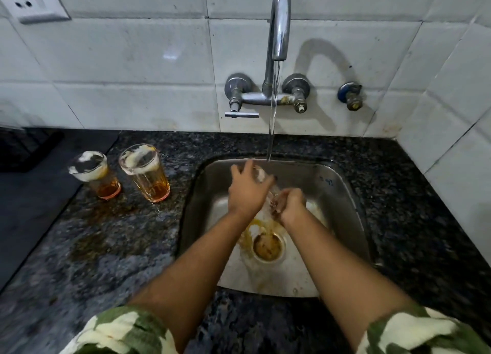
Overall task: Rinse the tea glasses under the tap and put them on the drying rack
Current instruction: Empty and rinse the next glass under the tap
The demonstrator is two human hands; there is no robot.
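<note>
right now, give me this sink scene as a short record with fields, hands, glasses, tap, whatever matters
tap: tap running, stream falls into the sink
glass in hands: clear glass held tilted over the sink, blurred
left hand: left hand wrapped around its upper part
right hand: right hand gripping its lower end
waiting glasses: two foamy glasses with amber liquid, upright on the counter left of the sink
drain: drain stained brown
drying rack: cannot tell
</note>
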